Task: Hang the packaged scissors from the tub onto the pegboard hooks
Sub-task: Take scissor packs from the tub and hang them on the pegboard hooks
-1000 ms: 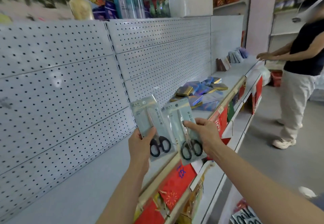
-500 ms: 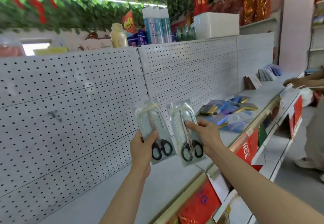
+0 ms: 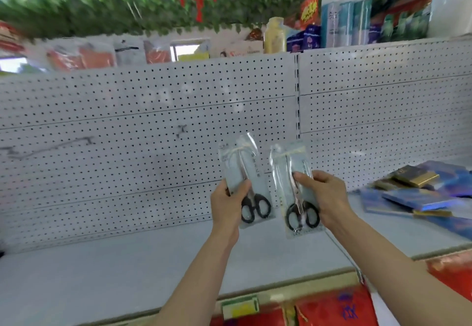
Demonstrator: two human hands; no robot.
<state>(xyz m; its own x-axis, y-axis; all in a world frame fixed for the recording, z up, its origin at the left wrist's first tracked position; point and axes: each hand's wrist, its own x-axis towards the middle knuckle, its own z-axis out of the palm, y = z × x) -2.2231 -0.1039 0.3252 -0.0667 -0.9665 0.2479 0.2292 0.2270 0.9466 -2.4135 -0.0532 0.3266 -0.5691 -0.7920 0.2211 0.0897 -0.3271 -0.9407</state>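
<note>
We hold two scissors packs up before the pegboard [image 3: 153,121], one in each hand. Our left hand [image 3: 227,203] grips the left pack [image 3: 242,172]; our right hand [image 3: 324,195] grips the right pack [image 3: 288,167]. Each pack shows one pair with black handles. The print on the packs is too blurred to read. Two hooks [image 3: 181,130] stick out of the board.

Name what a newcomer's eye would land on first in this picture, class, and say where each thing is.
Two packs of scissors held up at the centre: the left hand grips the left pack, the right hand the right pack. Behind them spreads the white pegboard, with a hook just up-left of the packs.
</note>
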